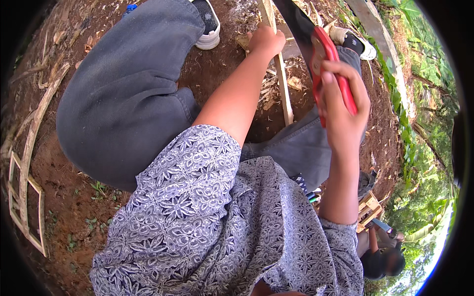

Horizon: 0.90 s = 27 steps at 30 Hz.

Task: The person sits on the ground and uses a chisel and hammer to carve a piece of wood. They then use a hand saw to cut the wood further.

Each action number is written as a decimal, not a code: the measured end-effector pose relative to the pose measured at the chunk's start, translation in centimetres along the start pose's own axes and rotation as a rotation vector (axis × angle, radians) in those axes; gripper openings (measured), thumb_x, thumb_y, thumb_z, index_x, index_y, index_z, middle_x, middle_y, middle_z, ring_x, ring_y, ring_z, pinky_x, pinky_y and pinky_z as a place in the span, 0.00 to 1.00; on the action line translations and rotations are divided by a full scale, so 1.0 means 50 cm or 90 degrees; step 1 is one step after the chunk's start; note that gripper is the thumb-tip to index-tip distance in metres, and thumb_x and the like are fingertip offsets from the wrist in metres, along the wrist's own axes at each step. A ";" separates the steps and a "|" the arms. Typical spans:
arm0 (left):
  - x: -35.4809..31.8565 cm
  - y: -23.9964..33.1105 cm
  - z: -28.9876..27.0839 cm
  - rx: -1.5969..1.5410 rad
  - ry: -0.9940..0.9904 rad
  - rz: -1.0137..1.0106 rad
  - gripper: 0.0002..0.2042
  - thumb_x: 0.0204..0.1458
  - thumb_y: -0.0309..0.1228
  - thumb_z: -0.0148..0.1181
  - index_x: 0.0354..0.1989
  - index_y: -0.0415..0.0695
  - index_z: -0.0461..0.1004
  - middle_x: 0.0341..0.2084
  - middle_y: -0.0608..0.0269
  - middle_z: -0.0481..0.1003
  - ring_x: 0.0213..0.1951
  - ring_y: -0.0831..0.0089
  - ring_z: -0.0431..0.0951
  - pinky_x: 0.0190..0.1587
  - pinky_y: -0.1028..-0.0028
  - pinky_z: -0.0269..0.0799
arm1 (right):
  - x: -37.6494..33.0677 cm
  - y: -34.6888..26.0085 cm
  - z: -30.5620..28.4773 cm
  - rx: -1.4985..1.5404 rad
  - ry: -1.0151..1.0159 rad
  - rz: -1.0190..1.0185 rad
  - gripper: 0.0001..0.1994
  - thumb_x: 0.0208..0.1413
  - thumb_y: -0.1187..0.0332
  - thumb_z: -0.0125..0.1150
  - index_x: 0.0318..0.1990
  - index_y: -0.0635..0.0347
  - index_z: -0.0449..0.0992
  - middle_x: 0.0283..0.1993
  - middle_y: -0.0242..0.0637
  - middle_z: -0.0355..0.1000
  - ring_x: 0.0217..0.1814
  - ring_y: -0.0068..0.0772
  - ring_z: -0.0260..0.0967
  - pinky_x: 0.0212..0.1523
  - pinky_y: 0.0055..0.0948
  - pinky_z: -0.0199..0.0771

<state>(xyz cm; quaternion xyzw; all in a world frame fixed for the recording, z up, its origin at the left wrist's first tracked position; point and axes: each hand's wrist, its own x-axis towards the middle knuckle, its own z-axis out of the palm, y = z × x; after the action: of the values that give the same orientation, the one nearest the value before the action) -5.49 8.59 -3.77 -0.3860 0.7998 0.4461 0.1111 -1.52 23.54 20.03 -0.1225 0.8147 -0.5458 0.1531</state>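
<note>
My left hand (266,42) is closed around a thin wooden strip (284,91), which slants down between my legs over the dirt. In my right hand (343,101) is a handsaw (323,42) with a red loop handle; its dark blade reaches up past the top edge of the view. The blade is raised to the right of the strip, and I see no contact between them. Beneath my left hand lies a wooden block or board (292,48), partly covered by the hand and the strip. My grey trouser legs flank the spot.
Wood shavings (295,83) litter the dirt. On the left lie a long branch (37,116) and a thin wooden frame (39,212). At lower right another person (376,264) is near a slatted wooden piece (369,208). A long beam (377,32) borders plants at upper right.
</note>
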 end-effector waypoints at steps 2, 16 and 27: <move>-0.012 0.017 -0.002 -0.017 0.001 0.011 0.29 0.59 0.44 0.55 0.58 0.29 0.66 0.49 0.38 0.79 0.56 0.47 0.78 0.73 0.55 0.55 | -0.093 -0.045 -0.052 -0.022 0.029 0.064 0.05 0.64 0.74 0.62 0.45 0.62 0.81 0.36 0.28 0.75 0.30 0.13 0.67 0.33 0.16 0.64; -0.011 0.012 0.006 -0.010 -0.036 0.020 0.33 0.61 0.48 0.51 0.60 0.26 0.62 0.47 0.38 0.80 0.56 0.51 0.79 0.78 0.56 0.41 | 0.518 0.180 0.278 0.034 0.007 -0.068 0.09 0.57 0.75 0.59 0.42 0.64 0.82 0.45 0.41 0.82 0.47 0.29 0.78 0.53 0.29 0.75; 0.003 0.002 0.013 0.007 0.018 0.024 0.28 0.60 0.43 0.54 0.58 0.28 0.67 0.45 0.41 0.81 0.52 0.49 0.81 0.75 0.56 0.48 | -0.066 -0.015 -0.045 0.000 0.017 0.086 0.07 0.64 0.71 0.63 0.46 0.60 0.81 0.39 0.29 0.76 0.26 0.12 0.67 0.26 0.16 0.65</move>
<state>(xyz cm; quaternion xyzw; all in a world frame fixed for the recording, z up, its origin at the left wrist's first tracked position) -5.78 9.03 -4.17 -0.3762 0.8109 0.4383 0.0933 0.71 26.37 21.90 -0.0603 0.8232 -0.5356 0.1786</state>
